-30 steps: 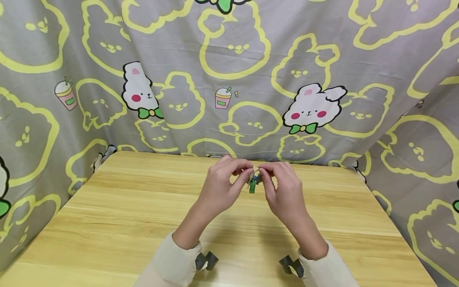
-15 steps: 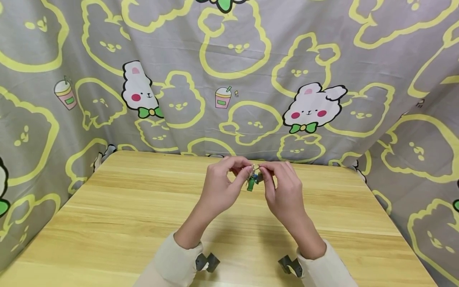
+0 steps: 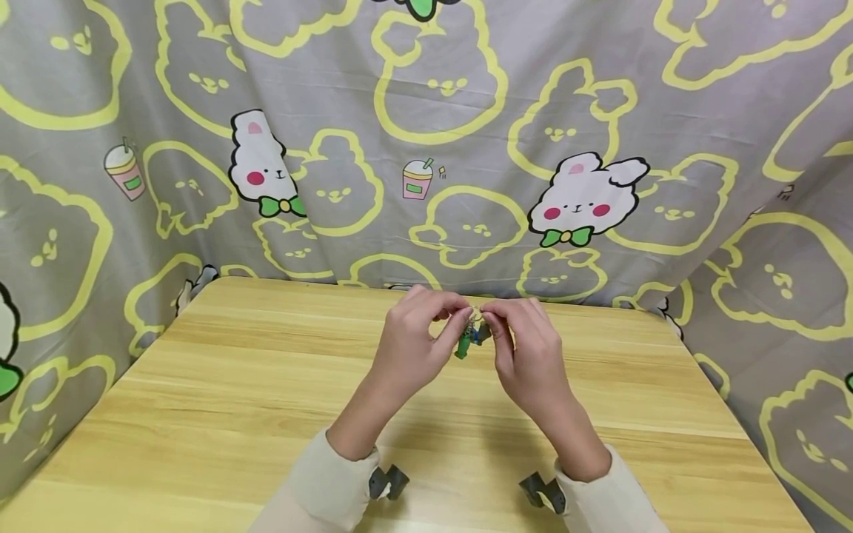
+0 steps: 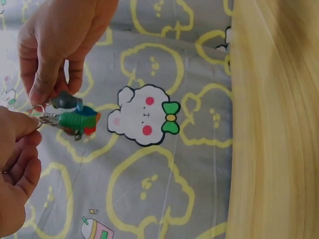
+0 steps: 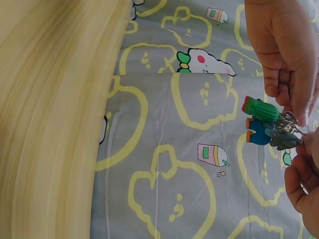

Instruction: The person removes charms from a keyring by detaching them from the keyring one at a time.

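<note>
Between the two hands, a thin metal key ring point(image 4: 34, 107) is pinched by the thumb and forefinger of my left hand point(image 3: 415, 337) and of my right hand point(image 3: 532, 348). Small charms hang from it on short chains point(image 5: 288, 119). One is a green, ribbed figure with a red end point(image 5: 264, 109); beside it hangs a blue figure with orange parts point(image 5: 261, 132). A dark grey charm point(image 5: 284, 140) lies close to the right fingertips. All hang over the far part of the table in the head view. Fingertips partly hide the ring.
The light wooden table point(image 3: 266, 385) runs back to a grey curtain point(image 3: 346, 81) printed with yellow outlines and white rabbits. This curtain also encloses the left and right sides. Dark wrist-worn pieces point(image 3: 389, 483) stick out from the beige cuffs point(image 3: 333, 474) over the table.
The charms have swung and turned slightly under the ring; the green one now tilts to the left and more of the grey one shows. Both hands keep their pinch, almost in place.
</note>
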The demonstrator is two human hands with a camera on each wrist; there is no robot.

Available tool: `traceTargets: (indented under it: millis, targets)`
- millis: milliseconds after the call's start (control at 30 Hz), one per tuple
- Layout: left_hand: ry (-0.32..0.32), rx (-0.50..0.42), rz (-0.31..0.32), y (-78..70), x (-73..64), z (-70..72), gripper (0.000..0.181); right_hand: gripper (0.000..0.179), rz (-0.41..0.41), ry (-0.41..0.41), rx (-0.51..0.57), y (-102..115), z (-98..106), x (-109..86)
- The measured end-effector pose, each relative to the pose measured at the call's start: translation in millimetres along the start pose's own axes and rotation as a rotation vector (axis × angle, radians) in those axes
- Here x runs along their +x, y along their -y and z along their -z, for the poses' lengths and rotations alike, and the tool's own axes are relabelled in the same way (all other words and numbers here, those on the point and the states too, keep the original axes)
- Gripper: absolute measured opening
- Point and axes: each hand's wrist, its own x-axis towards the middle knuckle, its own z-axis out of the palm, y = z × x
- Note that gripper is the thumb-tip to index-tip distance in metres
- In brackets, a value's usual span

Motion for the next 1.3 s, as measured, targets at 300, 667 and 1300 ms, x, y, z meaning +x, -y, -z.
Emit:
traceTargets:
  millis: [300, 667, 1300]
  targets:
    - [0.044, 0.039, 0.013, 0.6, -1.2, -1.7, 0.004, 0.009, -0.004, 0.014, -0.003, -0.8, 0.2, -0.6]
    - [0.025, 0.008, 0.047, -0.1, -1.2, -3.9, 0.004, 0.006, -0.011, 0.011, -0.010, -1.3, 0.6, 0.1]
    - [-0.018, -0.052, 0.078, -2.4, -1.7, -4.5, 0.007, 0.007, -0.044, -0.016, 0.025, -1.0, -1.0, -0.5]
